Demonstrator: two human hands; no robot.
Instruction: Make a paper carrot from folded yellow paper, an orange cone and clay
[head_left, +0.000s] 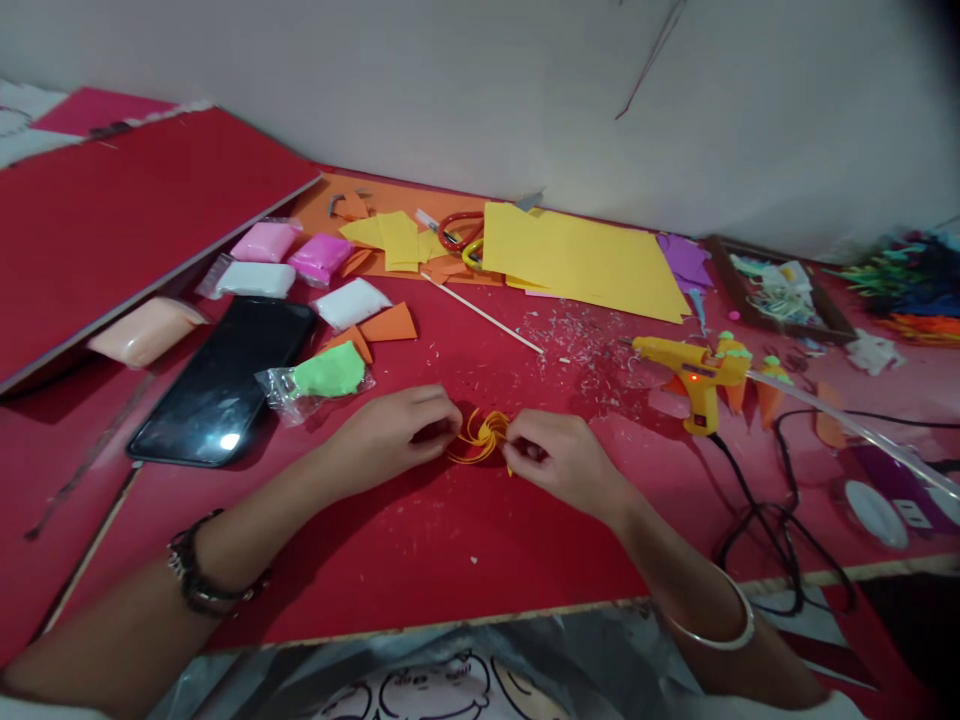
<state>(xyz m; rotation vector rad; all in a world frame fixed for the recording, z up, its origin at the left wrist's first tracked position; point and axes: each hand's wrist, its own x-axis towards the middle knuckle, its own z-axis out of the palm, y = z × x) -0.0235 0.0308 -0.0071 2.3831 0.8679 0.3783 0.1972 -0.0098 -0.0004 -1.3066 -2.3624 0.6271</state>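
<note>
Your two hands meet over the red tabletop [420, 570], with the curled yellow strips [487, 433] between them, near the front edge of the table and just above its surface. Your right hand [566, 460] has its thumb and fingers drawn together, pinching the right side of the strips, which fan out and curl toward the left. Your left hand [420, 425] has its thumb and index finger bent close together at the left ends of the strips; the picture is soft there, so I cannot tell whether they grip a strip or only touch it. You wear a dark bracelet [199, 575] on your left wrist and a pale bangle [724, 625] on your right forearm. Beyond your left hand lie a bright green packet [330, 370], a black phone [225, 385] and a white packet [352, 303], with orange paper pieces [388, 323] beside it. A thin pale stick [487, 315] lies slantwise beyond your hands, near the yellow sheets [585, 258] and the red-handled scissors [459, 232]. To the right of your right hand rests a yellow glue gun [694, 375], its small light glowing orange-red and its black cord [757, 510] looping toward the table's edge.
</note>
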